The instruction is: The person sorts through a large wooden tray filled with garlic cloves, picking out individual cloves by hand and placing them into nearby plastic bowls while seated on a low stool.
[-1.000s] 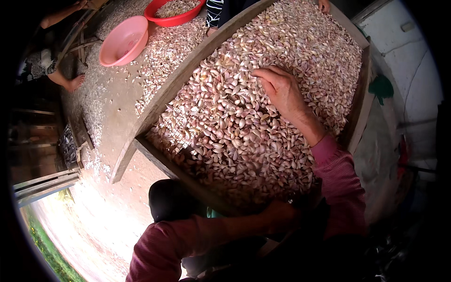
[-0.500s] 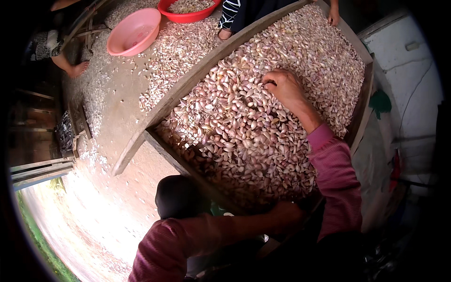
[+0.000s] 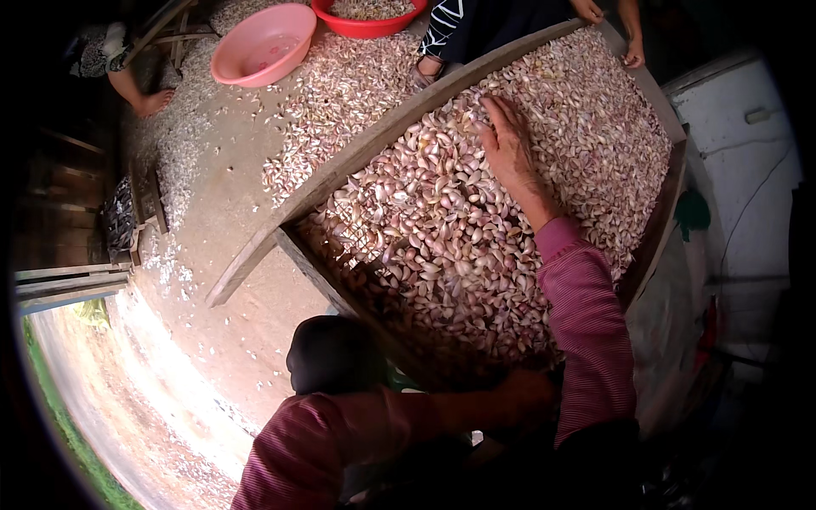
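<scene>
Garlic cloves (image 3: pixel 442 246) with pinkish-white skins lie spread in a large wooden-framed tray (image 3: pixel 387 127). My right hand (image 3: pixel 510 149) reaches over the middle of the tray, near its far rail. Its fingers are stretched out, with the tips on the cloves, and I see nothing gripped in it. My left forearm lies across the tray's near edge. My left hand (image 3: pixel 525 398) is in deep shadow by the near corner, so its fingers cannot be made out. Wire mesh (image 3: pixel 361 234) shows through thinly covered cloves at the left corner.
A pink basin (image 3: pixel 265 47) and a red basin (image 3: pixel 370 25) of cloves stand on the floor (image 3: pixel 221 204) beyond scattered garlic. Another person's hands (image 3: pixel 633 53) rest by the far right rail; a second person's foot (image 3: pixel 153 104) is at far left. A pale wall (image 3: pixel 739 161) borders the right.
My right hand has moved a little farther over the cloves, and its curled fingers have straightened. Another hand of the person opposite has come into view. The whole view has shifted slightly.
</scene>
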Demonstrator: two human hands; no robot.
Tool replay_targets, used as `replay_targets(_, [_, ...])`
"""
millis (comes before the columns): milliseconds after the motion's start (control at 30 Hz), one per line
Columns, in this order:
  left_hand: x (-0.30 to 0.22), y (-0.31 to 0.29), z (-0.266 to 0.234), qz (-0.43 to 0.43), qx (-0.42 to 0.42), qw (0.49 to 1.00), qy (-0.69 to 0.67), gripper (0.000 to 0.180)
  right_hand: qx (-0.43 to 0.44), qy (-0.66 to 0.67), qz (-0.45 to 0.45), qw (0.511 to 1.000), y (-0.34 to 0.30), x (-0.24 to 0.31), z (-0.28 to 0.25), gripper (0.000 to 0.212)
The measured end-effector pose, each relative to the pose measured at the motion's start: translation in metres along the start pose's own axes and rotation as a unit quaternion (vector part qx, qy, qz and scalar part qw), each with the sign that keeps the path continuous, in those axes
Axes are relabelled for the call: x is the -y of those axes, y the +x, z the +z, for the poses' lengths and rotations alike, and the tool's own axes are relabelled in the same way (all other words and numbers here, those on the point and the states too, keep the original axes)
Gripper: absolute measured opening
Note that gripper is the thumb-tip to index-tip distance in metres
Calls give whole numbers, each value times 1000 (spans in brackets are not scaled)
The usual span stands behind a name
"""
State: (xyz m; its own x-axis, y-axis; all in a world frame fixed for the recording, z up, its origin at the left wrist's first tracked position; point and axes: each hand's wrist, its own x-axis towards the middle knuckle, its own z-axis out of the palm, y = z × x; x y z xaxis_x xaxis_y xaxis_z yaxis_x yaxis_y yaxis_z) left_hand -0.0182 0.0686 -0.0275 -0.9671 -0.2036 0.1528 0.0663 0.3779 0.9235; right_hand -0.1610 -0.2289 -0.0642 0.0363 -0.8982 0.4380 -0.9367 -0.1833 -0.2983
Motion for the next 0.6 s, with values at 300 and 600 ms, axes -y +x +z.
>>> replay_targets(300, [-15, 5, -24, -107, 168, 978, -59, 37, 66, 93, -63, 991, -14, 82, 8, 35])
replay_targets(600, [2, -1, 17, -65, 104, 992, -20, 51, 210, 173, -56, 961, -78, 69, -100, 21])
